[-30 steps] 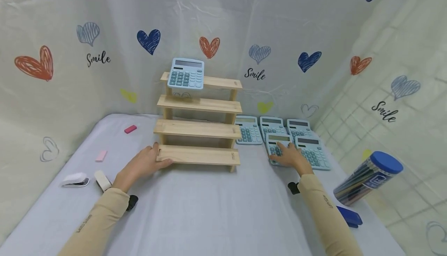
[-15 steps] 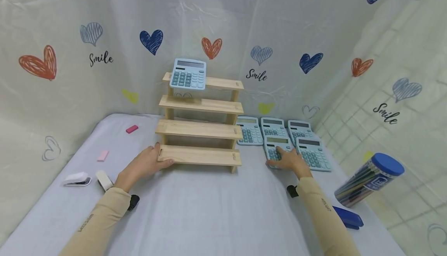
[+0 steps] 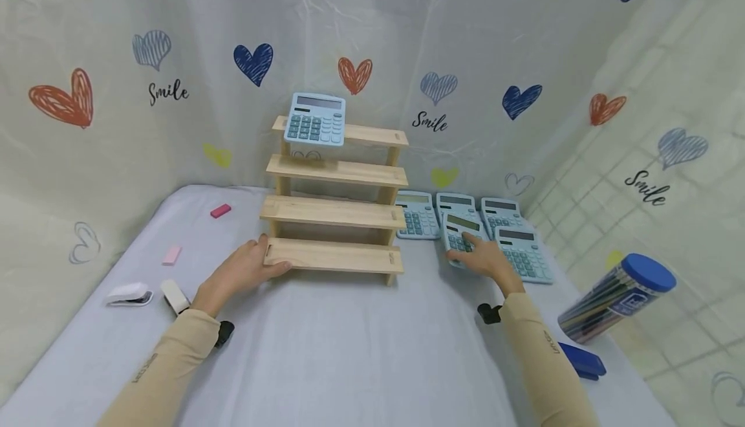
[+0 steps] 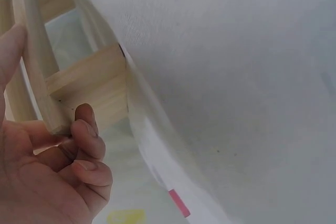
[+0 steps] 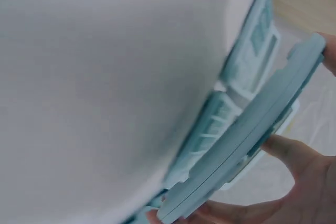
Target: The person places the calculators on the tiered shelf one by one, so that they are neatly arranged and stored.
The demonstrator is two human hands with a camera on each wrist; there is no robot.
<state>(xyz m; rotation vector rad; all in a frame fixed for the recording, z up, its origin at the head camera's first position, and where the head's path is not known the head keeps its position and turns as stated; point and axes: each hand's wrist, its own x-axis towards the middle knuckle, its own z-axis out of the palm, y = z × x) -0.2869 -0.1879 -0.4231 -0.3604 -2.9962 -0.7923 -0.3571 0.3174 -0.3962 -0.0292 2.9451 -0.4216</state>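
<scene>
At one o'clock, the right hand (image 3: 484, 257) grips a calculator (image 3: 456, 240); best lift clear of its neighbours (image 3: 525, 259). Around eleven, the left hand (image 3: 238, 276) grips the rack (image 3: 334, 212): hold steady.

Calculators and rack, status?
Left hand gripping lowest shelf of wooden rack. Right hand holding one calculator, tilted above tablecloth. Nothing appears to block it; other calculators lie close.

The rack (image 3: 334, 211) looks smooth matt wood, the calculators (image 3: 456, 236) smooth plastic
</scene>
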